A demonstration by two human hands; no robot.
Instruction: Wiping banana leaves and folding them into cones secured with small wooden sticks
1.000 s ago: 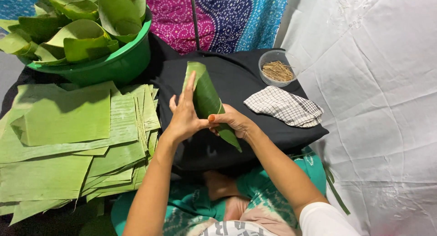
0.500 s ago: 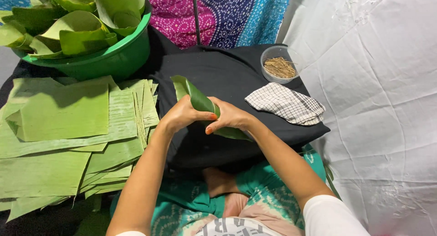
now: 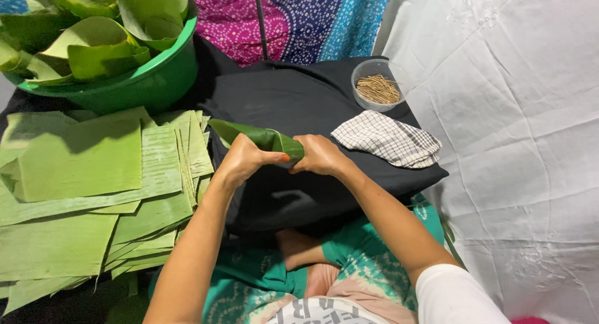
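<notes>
Your left hand and right hand are both gripping the rolled banana leaf, fingers clamped, above the black cloth.

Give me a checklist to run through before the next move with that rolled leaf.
1. Both hands on the rolled banana leaf: ok, left hand and right hand grip it.
2. Roll closed tight: cannot tell, the hands cover the near end.
3. Bowl of small sticks present: ok, beyond the checked cloth.
4. Flat leaf stack: ok, at the left.
5. Green basin of shaped leaves: ok, beyond the stack.
</notes>
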